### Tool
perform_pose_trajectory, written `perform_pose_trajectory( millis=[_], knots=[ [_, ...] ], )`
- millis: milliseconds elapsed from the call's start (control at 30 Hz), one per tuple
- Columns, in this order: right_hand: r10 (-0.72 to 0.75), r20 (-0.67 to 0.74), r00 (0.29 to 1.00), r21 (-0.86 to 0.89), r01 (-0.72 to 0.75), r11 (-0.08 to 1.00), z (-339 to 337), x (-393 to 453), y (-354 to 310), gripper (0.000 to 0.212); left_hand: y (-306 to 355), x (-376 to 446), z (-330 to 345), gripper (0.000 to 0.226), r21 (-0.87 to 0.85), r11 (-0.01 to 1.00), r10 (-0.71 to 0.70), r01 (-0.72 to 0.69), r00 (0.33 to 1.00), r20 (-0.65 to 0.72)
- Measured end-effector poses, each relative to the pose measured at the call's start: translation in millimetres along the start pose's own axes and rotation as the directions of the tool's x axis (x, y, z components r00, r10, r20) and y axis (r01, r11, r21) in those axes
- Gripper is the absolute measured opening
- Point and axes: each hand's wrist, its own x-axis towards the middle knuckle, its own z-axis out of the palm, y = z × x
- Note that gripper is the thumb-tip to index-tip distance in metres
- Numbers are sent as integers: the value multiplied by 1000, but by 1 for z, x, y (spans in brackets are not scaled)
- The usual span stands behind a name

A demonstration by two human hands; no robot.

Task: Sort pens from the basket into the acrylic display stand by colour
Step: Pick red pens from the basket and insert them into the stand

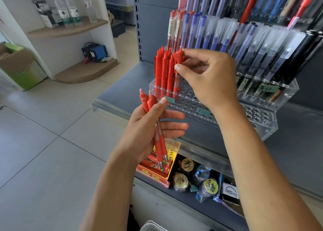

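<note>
Nearest you, at the bottom edge, a pale rim (152, 226) shows that may be the basket; you cannot tell, and its contents are hidden. Above it, your left hand (150, 126) holds two red click pens (158, 136), thumb pressing them near their tops against the palm, fingers stretched out loosely, tips pointing down. Those two are still to be placed.

Further out, your right hand (208, 73) pinches the top of one more red pen (177, 70) between thumb and forefinger, with its lower end down at the acrylic display stand (262, 124). Whether it is fully seated in its hole you cannot tell. It joins a cluster of red click pens (163, 68) already standing at the stand's left end, so the red group looks well started.

The two front tiers to the right show many vacant holes. Behind, the upper rows carry capped red, blue and black pens (244, 43). Judging by this, red is nearly done for this handful; how much remains in the basket cannot be judged.
</note>
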Motion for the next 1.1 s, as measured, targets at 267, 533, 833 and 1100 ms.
perform_pose_trajectory(
  millis=[267, 533, 833, 1100],
  knots=[
    [30, 13, 999, -17, -29, 999, -3, -4, 0, 38, -1, 0, 1, 13, -19, 1000, -15, 15, 1000, 8],
    [36, 120, 992, -86, -26, 996, -6, -4, 1, 31, -1, 1, 1, 18, -36, 999, -29, 29, 1000, -6],
    [143, 312, 939, -62, -130, 990, -27, -4, -14, 19, -5, 3, 3, 33, -30, 998, -54, 56, 997, 55],
    [243, 673, 698, -145, -197, 969, -40, -10, -22, 14, -10, 0, 2, 37, 74, 995, -81, 65, 965, 248]
  ],
)
